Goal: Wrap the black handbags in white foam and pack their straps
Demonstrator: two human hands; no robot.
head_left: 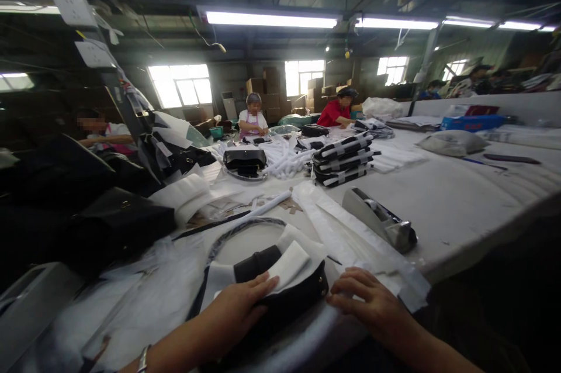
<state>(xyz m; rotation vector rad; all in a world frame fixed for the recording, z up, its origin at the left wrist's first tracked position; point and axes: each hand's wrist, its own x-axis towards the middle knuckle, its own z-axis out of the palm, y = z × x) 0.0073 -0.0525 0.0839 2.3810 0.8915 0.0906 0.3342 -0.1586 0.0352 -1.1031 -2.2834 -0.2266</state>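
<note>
A tape dispenser was seen at four o'clock, the bag at six. Its white sheet was touched by the left hand; the right hand was curled alongside, both grips unclear.

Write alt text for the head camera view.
A person's left hand rests on a white sheet over a black bag, the right hand beside the bag's end. Beyond are a tape dispenser, stacked black bags and people across the table.
</note>
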